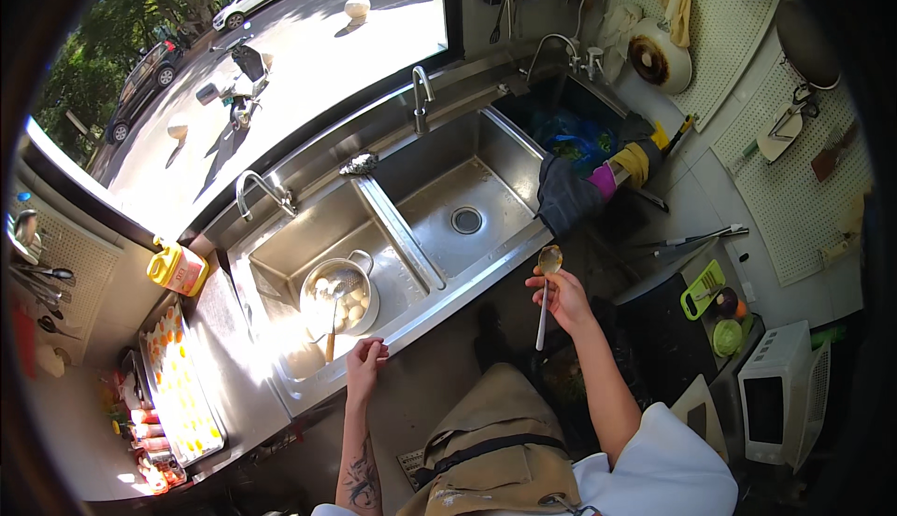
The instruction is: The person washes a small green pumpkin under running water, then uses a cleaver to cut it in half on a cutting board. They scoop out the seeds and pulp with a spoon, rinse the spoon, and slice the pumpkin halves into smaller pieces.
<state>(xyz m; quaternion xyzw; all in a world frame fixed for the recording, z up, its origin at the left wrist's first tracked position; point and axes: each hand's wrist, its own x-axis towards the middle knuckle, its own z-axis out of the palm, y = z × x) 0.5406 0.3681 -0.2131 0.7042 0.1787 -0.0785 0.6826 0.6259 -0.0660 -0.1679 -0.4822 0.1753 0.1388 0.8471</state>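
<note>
My right hand (563,299) grips a metal spoon (543,316) by its handle, with the bowl pointing up and smeared with something brownish-yellow. My left hand (366,360) is at the front edge of the sink with its fingers curled; whether it holds anything does not show. Near it, in the left basin of the steel sink (329,208), stands a metal pot (373,302) of round whitish eggs or balls, with a wooden-handled perforated skimmer (331,344) leaning in it.
A tray (210,404) of orange and yellow pieces lies on the left counter, near a yellow jug (179,269). Dark cloths (564,197) hang over the sink's right edge, beside a basin with a blue bag (578,134) of greens. A microwave (778,390) and a cabbage (727,338) are at right.
</note>
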